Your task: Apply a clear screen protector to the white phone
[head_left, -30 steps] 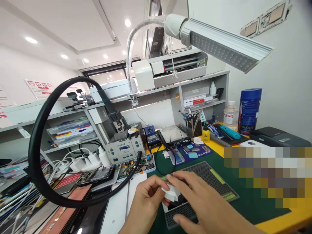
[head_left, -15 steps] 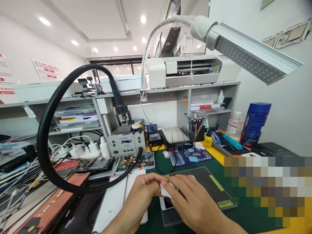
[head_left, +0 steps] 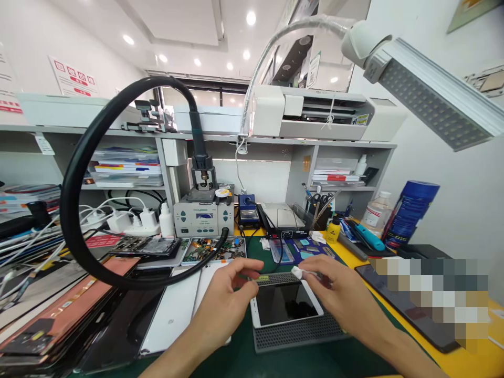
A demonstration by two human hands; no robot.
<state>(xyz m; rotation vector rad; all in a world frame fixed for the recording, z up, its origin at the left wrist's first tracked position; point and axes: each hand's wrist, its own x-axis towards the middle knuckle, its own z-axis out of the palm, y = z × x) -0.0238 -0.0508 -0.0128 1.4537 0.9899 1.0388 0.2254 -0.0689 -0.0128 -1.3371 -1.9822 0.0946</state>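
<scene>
A white-framed smartphone [head_left: 287,303] lies face up, its dark screen showing, on a grey textured mat [head_left: 299,334]. Just beyond the phone's far right edge, my right hand [head_left: 333,286] pinches a small crumpled white tissue [head_left: 298,272] between thumb and fingers. My left hand [head_left: 230,294] hovers at the phone's left side with thumb and fingers apart, holding nothing. Its thumb tip is close to the phone's upper left corner; whether they touch I cannot tell.
A black hose [head_left: 71,210] loops from the hot-air station [head_left: 202,218] across the left side. Behind the mat are a tray of small parts [head_left: 212,249] and a blue card [head_left: 311,249]. White tablets [head_left: 173,307] lie at left, and a dark tablet [head_left: 405,307] at right.
My hands have moved apart, uncovering the phone. The tissue, earlier between both hands, is now in my right hand only. The camera view has shifted slightly.
</scene>
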